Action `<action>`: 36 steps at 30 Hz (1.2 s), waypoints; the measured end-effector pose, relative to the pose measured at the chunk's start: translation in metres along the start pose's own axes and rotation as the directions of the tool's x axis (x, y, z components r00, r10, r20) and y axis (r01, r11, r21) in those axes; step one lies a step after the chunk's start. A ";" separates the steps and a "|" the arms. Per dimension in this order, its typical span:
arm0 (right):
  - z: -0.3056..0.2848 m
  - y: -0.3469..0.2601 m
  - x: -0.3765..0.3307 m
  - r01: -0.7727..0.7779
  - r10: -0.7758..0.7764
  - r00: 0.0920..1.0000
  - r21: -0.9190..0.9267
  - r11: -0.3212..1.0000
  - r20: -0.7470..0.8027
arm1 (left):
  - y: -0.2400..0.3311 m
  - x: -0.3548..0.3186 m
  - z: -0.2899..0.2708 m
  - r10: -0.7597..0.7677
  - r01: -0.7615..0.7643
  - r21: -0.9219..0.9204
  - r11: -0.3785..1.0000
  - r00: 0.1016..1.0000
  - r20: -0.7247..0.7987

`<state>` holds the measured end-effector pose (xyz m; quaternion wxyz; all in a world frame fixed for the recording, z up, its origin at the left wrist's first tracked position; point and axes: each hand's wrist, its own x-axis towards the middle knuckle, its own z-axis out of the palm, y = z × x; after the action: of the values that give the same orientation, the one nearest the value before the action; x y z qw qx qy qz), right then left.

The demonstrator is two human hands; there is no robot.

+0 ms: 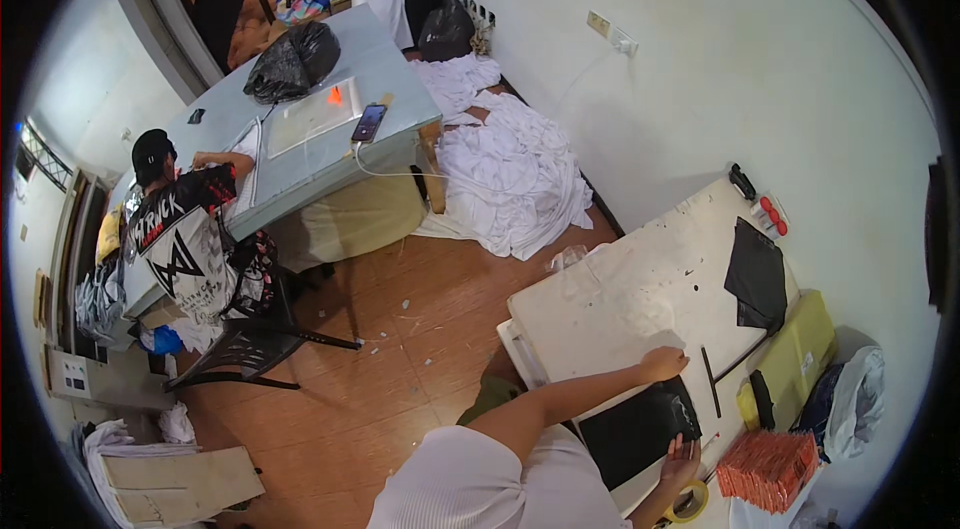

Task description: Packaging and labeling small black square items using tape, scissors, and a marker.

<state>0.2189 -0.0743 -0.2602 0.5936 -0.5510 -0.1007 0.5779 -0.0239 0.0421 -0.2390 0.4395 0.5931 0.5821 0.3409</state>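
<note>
A flat black sheet (640, 429), perhaps a plastic bag, lies on the white table in front of me. Its corner nearest my right hand looks shiny and slightly wrinkled. My left hand (662, 365) is closed just beyond the sheet's far edge; whatever its fingertips pinch, if anything, is too small to make out. My right hand (681, 461) rests at the sheet's right edge, its fingers stretched out and touching that corner. A thin black strip (711, 382) lies to the right of my left hand. Beside my right wrist is a roll of yellow tape (688, 503).
More black sheets (755, 274) lie at the white table's (600, 314) far right. Along its right side are a yellow-green package (800, 344) and a stack of red-orange packets (768, 469). A co-worker (190, 239) sits at a blue-grey table (300, 144). White cloth (515, 174) is heaped on the floor.
</note>
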 end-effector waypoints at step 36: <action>0.032 -0.019 -0.041 -0.019 0.005 0.999 -0.273 0.962 -0.052 | 0.007 0.005 -0.012 -0.179 0.356 -0.266 0.896 0.837 0.517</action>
<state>0.1929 -0.0846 -0.2125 0.5110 -0.6427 -0.1608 0.5477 -0.0319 0.0492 -0.2281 0.7125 0.4815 0.4626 0.2155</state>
